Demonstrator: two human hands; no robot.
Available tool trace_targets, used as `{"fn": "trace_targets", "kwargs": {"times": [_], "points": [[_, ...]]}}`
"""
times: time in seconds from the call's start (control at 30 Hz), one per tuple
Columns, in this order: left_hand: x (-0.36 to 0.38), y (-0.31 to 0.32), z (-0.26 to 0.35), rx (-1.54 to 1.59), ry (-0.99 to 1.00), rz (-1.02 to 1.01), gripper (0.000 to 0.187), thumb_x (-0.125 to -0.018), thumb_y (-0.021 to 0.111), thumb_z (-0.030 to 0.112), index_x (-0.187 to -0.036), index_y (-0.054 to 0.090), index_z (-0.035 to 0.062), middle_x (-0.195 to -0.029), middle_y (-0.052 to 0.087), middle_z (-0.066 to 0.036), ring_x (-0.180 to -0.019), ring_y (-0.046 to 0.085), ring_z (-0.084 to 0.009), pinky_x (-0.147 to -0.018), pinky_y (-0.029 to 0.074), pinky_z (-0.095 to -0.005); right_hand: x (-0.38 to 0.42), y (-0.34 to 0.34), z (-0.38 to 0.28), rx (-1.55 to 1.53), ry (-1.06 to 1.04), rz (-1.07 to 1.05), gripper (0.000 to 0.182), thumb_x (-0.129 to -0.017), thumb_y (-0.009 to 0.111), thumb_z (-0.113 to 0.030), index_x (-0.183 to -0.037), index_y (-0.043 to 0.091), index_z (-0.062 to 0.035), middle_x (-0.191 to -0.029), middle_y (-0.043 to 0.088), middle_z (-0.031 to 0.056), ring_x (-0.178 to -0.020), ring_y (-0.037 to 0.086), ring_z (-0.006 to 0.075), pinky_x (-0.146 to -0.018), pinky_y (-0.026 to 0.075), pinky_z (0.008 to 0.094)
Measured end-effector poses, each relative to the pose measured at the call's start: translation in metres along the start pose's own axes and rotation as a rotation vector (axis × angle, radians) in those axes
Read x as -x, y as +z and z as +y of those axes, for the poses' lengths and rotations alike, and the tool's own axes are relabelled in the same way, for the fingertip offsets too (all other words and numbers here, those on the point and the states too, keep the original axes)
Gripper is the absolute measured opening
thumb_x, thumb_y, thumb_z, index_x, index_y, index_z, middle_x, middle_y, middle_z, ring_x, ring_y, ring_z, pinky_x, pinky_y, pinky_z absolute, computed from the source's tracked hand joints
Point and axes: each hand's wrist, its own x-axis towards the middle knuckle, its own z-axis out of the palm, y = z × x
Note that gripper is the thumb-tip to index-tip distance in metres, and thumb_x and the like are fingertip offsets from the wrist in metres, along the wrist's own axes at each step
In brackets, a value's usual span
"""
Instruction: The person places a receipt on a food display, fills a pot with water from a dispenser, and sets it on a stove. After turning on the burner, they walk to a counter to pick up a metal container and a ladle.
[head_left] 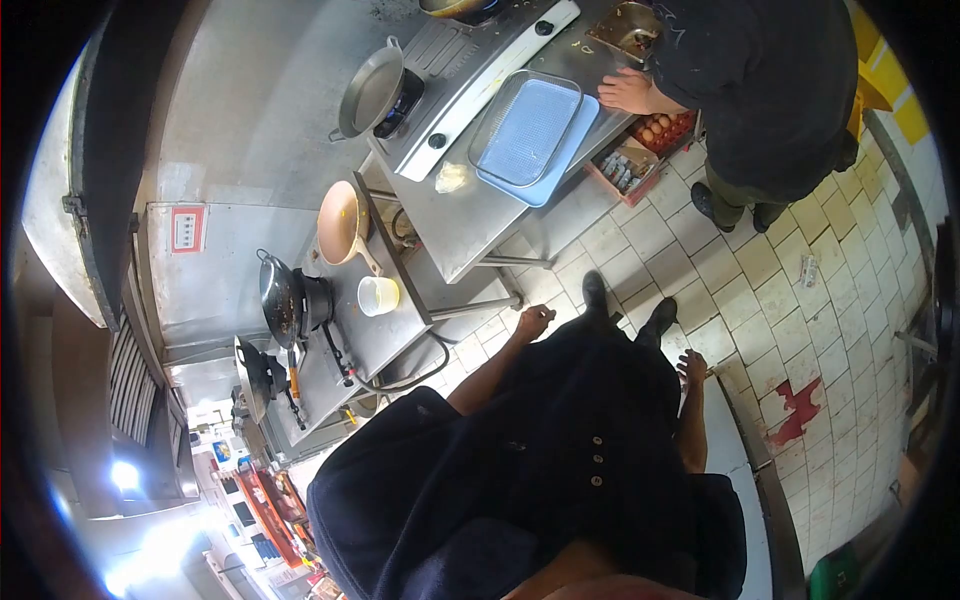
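My left hand hangs beside my body near the steel counter's leg, its fingers curled together; whether anything is in it cannot be made out. On the other side of my dark clothing, my right hand has its fingers apart and holds nothing. Nearest the curled hand on the counter stands a whitish tub, with a pinkish pan beside it. Farther up, a wire rack lies over a blue tray on the steel table, next to a crumpled pale cloth.
A co-worker stands at the table, one hand by a metal container. Below are eggs and a box of packets. Woks line the stove side. A red patch marks the tiled floor.
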Motion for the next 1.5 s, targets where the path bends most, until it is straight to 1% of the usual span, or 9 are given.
{"fn": "trace_targets", "kwargs": {"times": [0.23,0.3,0.53,0.63,0.67,1.0,1.2,1.43,1.5], "points": [[-0.001,-0.002,0.004,0.057,0.008,-0.017,0.034,-0.083,0.062,0.038,-0.08,0.066,0.004,-0.063,0.063,-0.009,-0.059,0.06,-0.0157,-0.059,0.049,-0.0323,0.001,-0.008,-0.016,0.024,-0.051,0.009,0.031,-0.09,0.049,-0.034,-0.11,0.056,-0.0124,-0.091,0.064,0.0052,-0.07,0.058,0.0169,-0.064,0.045,0.0359],[-0.001,-0.003,0.007,0.066,0.011,-0.006,0.034,-0.083,0.062,0.038,-0.079,0.066,0.0037,-0.063,0.063,-0.009,-0.058,0.06,-0.0148,-0.057,0.048,-0.0317,-0.001,-0.01,-0.019,-0.023,-0.051,0.03,0.028,-0.088,0.051,-0.031,-0.108,0.057,-0.0113,-0.087,0.064,0.0068,-0.063,0.058,0.0154,-0.055,0.046,0.0321],[-0.002,-0.006,0.009,0.053,0.049,0.0,0.034,-0.083,0.061,0.038,-0.079,0.065,0.0035,-0.062,0.063,-0.009,-0.058,0.06,-0.0152,-0.057,0.048,-0.0316,-0.005,-0.008,-0.017,-0.014,-0.051,0.049,0.029,-0.088,0.054,-0.033,-0.106,0.058,-0.0111,-0.083,0.064,0.0061,-0.06,0.058,0.0149,-0.055,0.046,0.0329],[-0.002,-0.005,0.009,0.037,0.005,-0.007,0.035,-0.082,0.061,0.038,-0.08,0.065,0.0033,-0.062,0.063,-0.009,-0.058,0.06,-0.0155,-0.058,0.048,-0.032,-0.001,-0.005,-0.012,-0.03,-0.081,0.026,0.027,-0.088,0.054,-0.032,-0.105,0.058,-0.0113,-0.083,0.064,0.0063,-0.06,0.058,0.0152,-0.055,0.046,0.0328],[-0.003,-0.004,0.008,0.048,-0.01,-0.009,0.035,-0.082,0.061,0.038,-0.08,0.065,0.0032,-0.063,0.063,-0.009,-0.059,0.06,-0.0159,-0.058,0.048,-0.0322,-0.001,-0.005,-0.011,0.022,-0.045,-0.001,0.033,-0.092,0.046,-0.034,-0.114,0.055,-0.0115,-0.096,0.064,0.0068,-0.073,0.06,0.0173,-0.064,0.046,0.0358],[-0.005,-0.002,0.009,0.063,0.013,-0.035,0.038,-0.082,0.06,0.041,-0.08,0.065,0.0032,-0.066,0.065,-0.011,-0.063,0.063,-0.0185,-0.063,0.05,-0.0336,0.008,0.001,-0.009,-0.011,-0.034,0.003,0.031,-0.09,0.049,-0.033,-0.111,0.056,-0.0114,-0.092,0.064,0.0059,-0.07,0.059,0.0171,-0.062,0.045,0.0347],[-0.014,0.007,-0.004,0.087,0.007,-0.028,0.038,-0.082,0.061,0.041,-0.081,0.065,0.0036,-0.066,0.065,-0.011,-0.062,0.062,-0.0189,-0.063,0.049,-0.034,0.002,-0.004,-0.012,-0.034,-0.027,-0.012,0.03,-0.088,0.051,-0.031,-0.11,0.056,-0.0115,-0.09,0.064,0.0053,-0.069,0.058,0.0166,-0.063,0.046,0.0352],[-0.008,0.005,0.005,0.111,-0.031,-0.031,0.035,-0.082,0.061,0.038,-0.08,0.065,0.0034,-0.064,0.064,-0.011,-0.06,0.061,-0.0177,-0.059,0.049,-0.0325,-0.016,-0.011,-0.004,-0.048,-0.038,-0.041,0.03,-0.087,0.051,-0.031,-0.111,0.055,-0.0142,-0.093,0.063,0.0046,-0.069,0.059,0.0176,-0.061,0.046,0.0347],[-0.01,0.007,0.001,0.112,0.017,-0.016,0.035,-0.083,0.061,0.038,-0.079,0.065,0.0028,-0.064,0.064,-0.011,-0.06,0.061,-0.0174,-0.059,0.049,-0.033,-0.025,-0.01,-0.004,-0.06,0.048,-0.032,0.03,-0.087,0.052,-0.031,-0.111,0.055,-0.0144,-0.093,0.063,0.0049,-0.07,0.059,0.0177,-0.061,0.046,0.0354]]}}
